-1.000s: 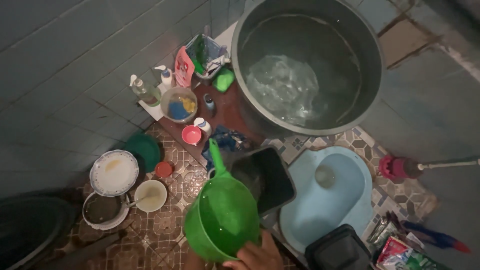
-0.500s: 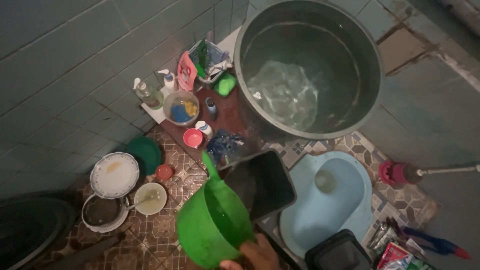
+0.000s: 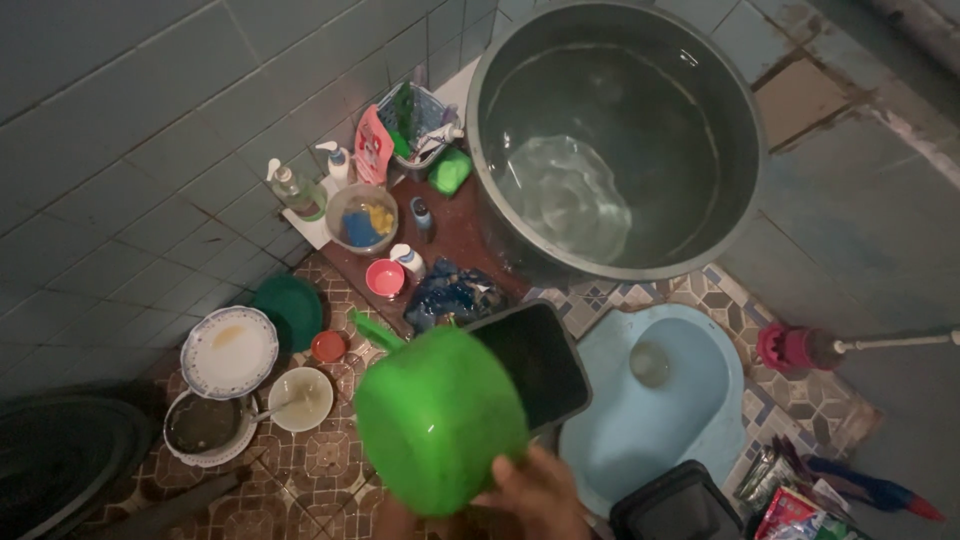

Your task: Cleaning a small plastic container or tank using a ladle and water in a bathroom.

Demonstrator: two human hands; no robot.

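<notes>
**Green dipper tipped over black tray, head view**

Head view: a green plastic dipper (image 3: 440,415) is held low in frame, tilted so its outer wall and base face the camera, handle pointing up-left toward the tiled floor (image 3: 330,460). One hand (image 3: 530,495) is seen at the bottom edge, fingers (image 3: 503,472) curled over the dipper's lower rim; grip is clenched on it. Which hand it is can't be told for sure from the crop; it is taken as the right. The left hand isn't in view.

Just behind the dipper, partly covered by it, a black rectangular tray (image 3: 540,360) is seen tilted, beside the pale blue squat toilet (image 3: 680,420). A big grey water tub (image 3: 615,130), partly filled w/ water, stands well above it in frame. On a low brown shelf (image 3: 450,230) by the tub: pump bottles, a bowl w/ sponges, a small pink cup (image 3: 384,277). Plates and a bowl (image 3: 301,397) lie on the floor at left.

Handling, as judged: dipper is thin stiff plastic, light when emptied, prob. wet and slippery. Rim hold looks adequate; the handle would give surer control.
</notes>
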